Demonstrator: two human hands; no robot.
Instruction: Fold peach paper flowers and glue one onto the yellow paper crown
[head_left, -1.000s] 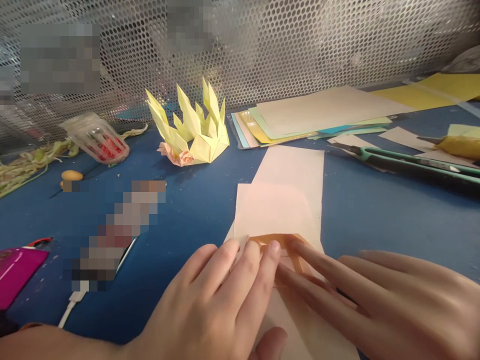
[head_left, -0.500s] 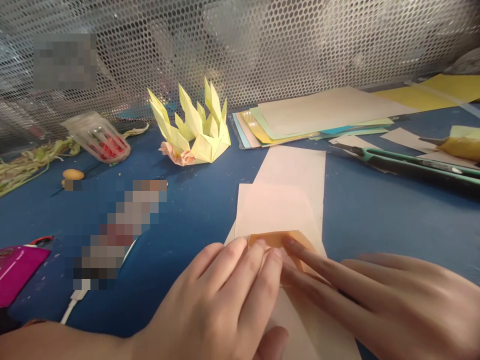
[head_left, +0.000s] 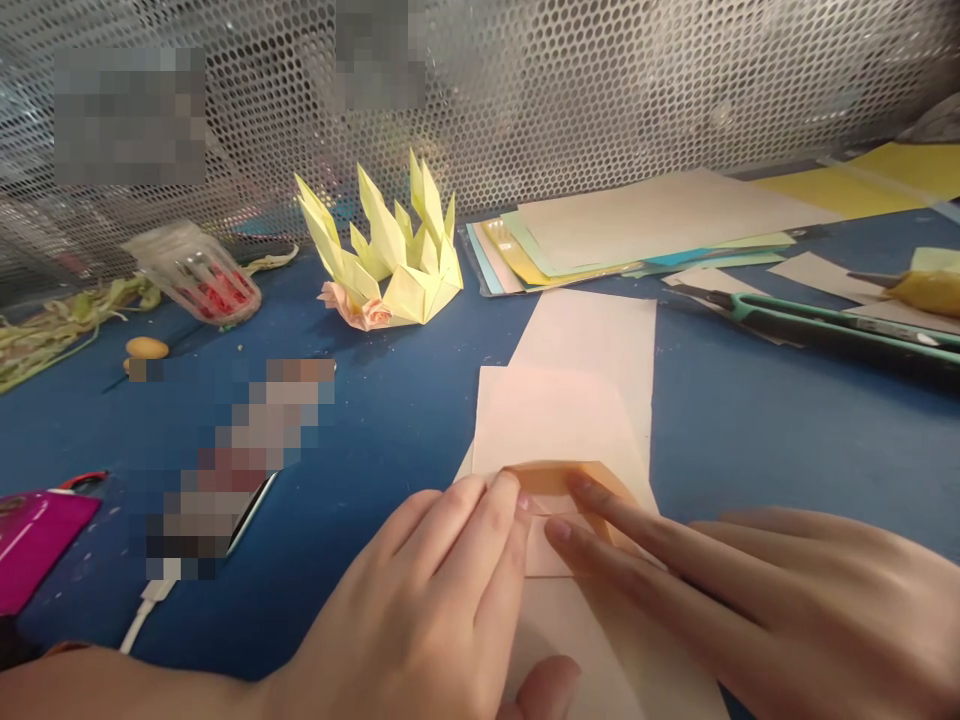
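A pale pink paper [head_left: 570, 650] with a folded part lies in front of me, an orange-shaded flap [head_left: 556, 470] standing up slightly at its far edge. My left hand [head_left: 427, 590] rests on its left side, fingers side by side with the tips pressed at the flap's left corner and the thumb apart. From the right, my right hand [head_left: 787, 600] reaches over the paper. Its index and middle fingers are stretched out and spread, one tip at the flap and one on the fold below. Beneath lie further pale sheets [head_left: 592, 330].
A yellow folded-paper crown [head_left: 420, 290] with pink paper flowers stands behind, near a perforated metal screen [head_left: 600, 90]. Coloured sheets [head_left: 660, 215] are stacked to its right, with green-and-black long-handled pliers or scissors [head_left: 825, 325]. At left are a jar [head_left: 202, 280], a blurred phone [head_left: 247, 450] and its cable [head_left: 139, 615].
My left index finger has drawn back to the left, uncovering more of the fold. My right hand has barely shifted, and the paper stays in place.
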